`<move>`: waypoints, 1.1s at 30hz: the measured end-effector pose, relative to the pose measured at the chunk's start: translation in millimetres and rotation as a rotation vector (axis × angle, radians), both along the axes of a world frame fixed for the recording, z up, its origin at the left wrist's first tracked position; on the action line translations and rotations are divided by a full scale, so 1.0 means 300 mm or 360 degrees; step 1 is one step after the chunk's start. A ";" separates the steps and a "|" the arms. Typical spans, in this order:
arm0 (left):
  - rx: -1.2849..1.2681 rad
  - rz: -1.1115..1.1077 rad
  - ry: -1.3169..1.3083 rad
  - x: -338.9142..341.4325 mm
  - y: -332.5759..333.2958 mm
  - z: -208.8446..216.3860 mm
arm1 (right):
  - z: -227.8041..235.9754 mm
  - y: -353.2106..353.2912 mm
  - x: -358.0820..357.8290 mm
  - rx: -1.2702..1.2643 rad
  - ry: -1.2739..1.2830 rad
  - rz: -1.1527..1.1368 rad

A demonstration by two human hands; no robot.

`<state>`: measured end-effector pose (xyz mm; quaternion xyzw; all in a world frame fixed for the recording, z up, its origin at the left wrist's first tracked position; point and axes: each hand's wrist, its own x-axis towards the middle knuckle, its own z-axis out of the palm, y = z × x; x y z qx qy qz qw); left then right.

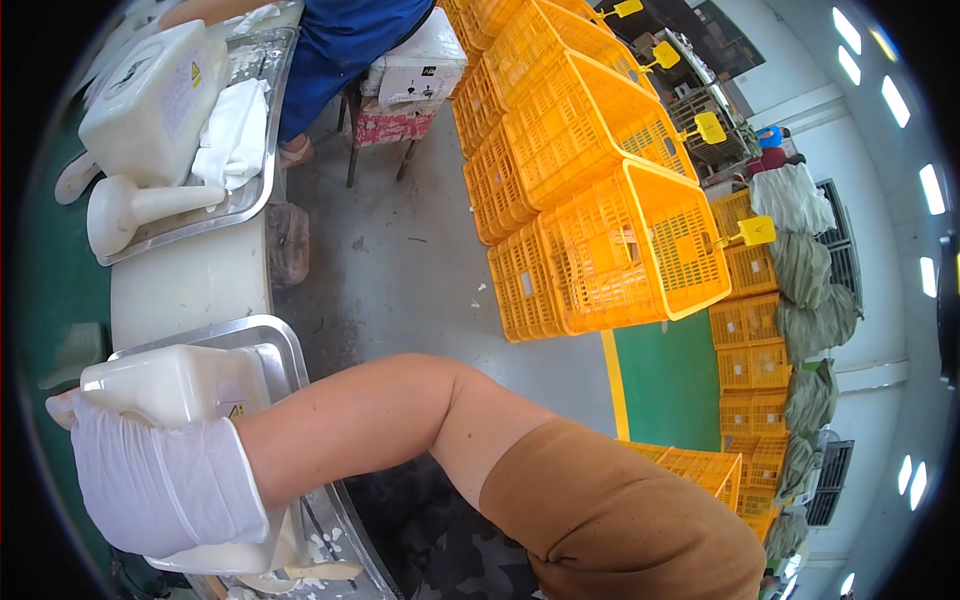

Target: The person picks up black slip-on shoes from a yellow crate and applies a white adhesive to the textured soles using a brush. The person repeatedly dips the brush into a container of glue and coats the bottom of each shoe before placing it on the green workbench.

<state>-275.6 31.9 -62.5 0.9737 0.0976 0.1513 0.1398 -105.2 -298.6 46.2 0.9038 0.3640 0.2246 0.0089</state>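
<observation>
My right arm, in a brown sleeve pushed up above the elbow, reaches in from the lower right. White cloth covers the wrist and most of my right hand [150,485], which rests against a whitish, rounded block-shaped box [160,385] with a yellow warning sticker. The box stands on a metal tray [285,345] at the left. Fingers are mostly hidden by the cloth; a small pinkish patch beside the box may be fingertips. A pale, stick-like tool [325,571] lies in the tray near white scraps. My left hand is out of view.
Another tray [283,75] farther off holds a similar box [155,100], folded white cloth [233,133] and a white flared piece [125,210]. A person in blue [345,50] sits there by a stool [415,70]. Stacked orange crates [600,250] stand on the grey floor.
</observation>
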 end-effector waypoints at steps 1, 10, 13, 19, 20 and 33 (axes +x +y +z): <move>-0.0001 0.0003 -0.0005 -0.004 -0.005 -0.001 | 0.016 0.003 0.004 -0.0087 0.0097 0.0029; 0.0027 -0.0008 -0.0042 -0.047 0.000 0.003 | 0.127 -0.064 -0.054 -0.0127 0.0293 0.0091; -0.0370 0.0263 0.0104 -0.040 0.013 -0.045 | 0.103 -0.034 -0.038 0.0459 0.0195 0.0001; 0.0031 0.0118 0.0008 -0.041 0.105 -0.059 | 0.043 0.060 0.049 0.0784 0.0379 0.0128; 0.0147 0.0195 -0.0082 -0.089 0.126 -0.062 | 0.048 0.075 0.051 0.0710 0.0388 0.0248; 0.0104 0.0227 -0.0110 -0.097 0.130 -0.088 | 0.072 0.081 0.024 0.0659 0.0360 0.0139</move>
